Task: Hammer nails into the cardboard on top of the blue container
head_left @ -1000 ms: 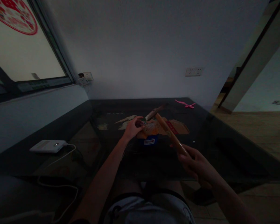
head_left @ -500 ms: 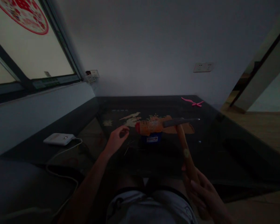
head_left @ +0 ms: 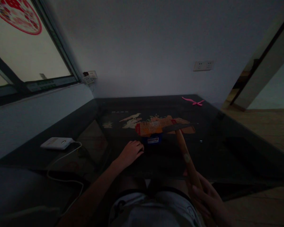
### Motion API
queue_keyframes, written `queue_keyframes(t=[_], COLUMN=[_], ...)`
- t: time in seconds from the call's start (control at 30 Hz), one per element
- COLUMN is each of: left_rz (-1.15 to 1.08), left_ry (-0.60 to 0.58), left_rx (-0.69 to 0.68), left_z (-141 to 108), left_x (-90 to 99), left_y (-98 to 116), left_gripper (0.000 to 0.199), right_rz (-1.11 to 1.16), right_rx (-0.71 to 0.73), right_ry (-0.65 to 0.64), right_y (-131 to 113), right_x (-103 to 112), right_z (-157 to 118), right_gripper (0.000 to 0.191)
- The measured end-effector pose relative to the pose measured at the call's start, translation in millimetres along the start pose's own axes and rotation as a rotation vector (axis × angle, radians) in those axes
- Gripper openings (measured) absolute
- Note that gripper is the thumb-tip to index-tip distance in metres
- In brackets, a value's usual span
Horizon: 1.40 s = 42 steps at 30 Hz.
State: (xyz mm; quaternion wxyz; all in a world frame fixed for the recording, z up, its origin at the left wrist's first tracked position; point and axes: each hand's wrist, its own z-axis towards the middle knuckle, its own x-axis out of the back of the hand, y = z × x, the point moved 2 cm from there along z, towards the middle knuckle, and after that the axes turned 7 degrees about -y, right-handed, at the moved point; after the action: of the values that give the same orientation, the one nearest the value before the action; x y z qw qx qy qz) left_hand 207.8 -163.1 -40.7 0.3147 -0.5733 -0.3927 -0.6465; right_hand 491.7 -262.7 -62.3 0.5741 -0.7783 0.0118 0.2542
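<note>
My right hand (head_left: 203, 197) is wrapped round the wooden handle of a hammer (head_left: 186, 154), whose dark metal head lies above the table beside an orange and red packet (head_left: 150, 127). The packet rests on a small blue box (head_left: 153, 139) with a white label. My left hand (head_left: 132, 152) is low over the dark table, just left of and nearer than the blue box, its fingers curled together; whatever may be under the fingertips is hidden. The picture is dim.
On the left of the black glossy table (head_left: 208, 157) lies a white power bank (head_left: 57, 143) with a white cable (head_left: 68, 153). A pink ribbon (head_left: 194, 101) lies at the far right. Wall sockets (head_left: 203, 66) are behind.
My left hand has moved right and toward me, and its fingers have come down to the table. The hammer head is slightly lower and more of the packet shows behind it. The view has shifted a little.
</note>
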Motion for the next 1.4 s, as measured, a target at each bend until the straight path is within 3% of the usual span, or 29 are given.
queue_keyframes(t=[0.2, 0.33, 0.4, 0.47, 0.6, 0.7, 0.87, 1.07, 1.4], left_rz=[-0.147, -0.289, -0.335, -0.371, -0.441, -0.469, -0.511, -0.489, -0.411], left_ry=[0.103, 0.394, 0.540, 0.607, 0.544, 0.488, 0.459, 0.431, 0.420], left_rx=[-0.019, 0.018, 0.064, 0.112, 0.202, 0.216, 0.179, 0.130, 0.152], left_z=[-7.6, -1.6, 12.6, 33.0, 70.6, 82.5, 90.3, 99.4, 98.8], left_x=[13.5, 44.4, 57.4, 63.4, 57.7, 51.2, 49.1, 46.9, 44.0], left_y=[3.8, 3.1, -4.1, -15.1, -36.6, -42.1, -42.9, -48.2, -45.5], left_gripper=[0.013, 0.016, 0.012, 0.014, 0.021, 0.017, 0.019, 0.008, 0.014], right_rz=[-0.002, 0.023, 0.023, 0.013, 0.019, 0.026, -0.001, -0.017, -0.029], right_rx=[-0.023, -0.015, -0.006, 0.005, -0.002, -0.017, -0.016, 0.008, 0.008], right_ry=[0.034, 0.034, 0.026, 0.012, -0.025, -0.024, 0.018, -0.071, -0.032], right_y=[1.1, 2.1, 3.2, 5.6, 12.3, 12.4, 6.5, 12.2, 5.5], right_x=[0.3, 0.5, 1.2, 3.1, 8.6, 8.9, 4.4, 9.5, -0.9], right_z=[-2.0, -0.3, 0.8, 2.0, 4.2, 3.8, 2.2, 5.6, 3.6], right_gripper=[0.055, 0.054, 0.052, 0.051, 0.054, 0.055, 0.052, 0.049, 0.051])
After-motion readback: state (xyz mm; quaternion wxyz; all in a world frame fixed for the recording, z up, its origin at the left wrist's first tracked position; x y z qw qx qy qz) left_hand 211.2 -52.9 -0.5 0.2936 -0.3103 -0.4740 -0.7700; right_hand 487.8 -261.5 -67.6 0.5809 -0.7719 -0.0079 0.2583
